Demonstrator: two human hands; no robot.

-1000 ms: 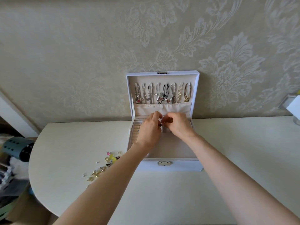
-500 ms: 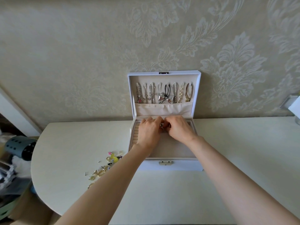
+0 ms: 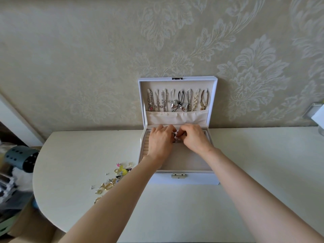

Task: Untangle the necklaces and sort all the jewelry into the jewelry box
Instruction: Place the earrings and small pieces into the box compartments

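Patterned cream wallpaper [image 3: 87, 58] backs a white worktop [image 3: 254, 158], where the jewelry box [image 3: 196, 179] stands open against the wall. Necklaces [image 3: 177, 102] hang in a row inside its lid. Both hands meet over the box's rear tray: the right hand [image 3: 195, 138] pinches a small dark piece [image 3: 175, 137]; the left hand [image 3: 160, 140] touches it, its grip unclear. Loose jewelry [image 3: 112, 181] lies left of the box.

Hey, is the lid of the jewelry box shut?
No, the lid of the jewelry box stands open against the wall, with necklaces hanging inside it.
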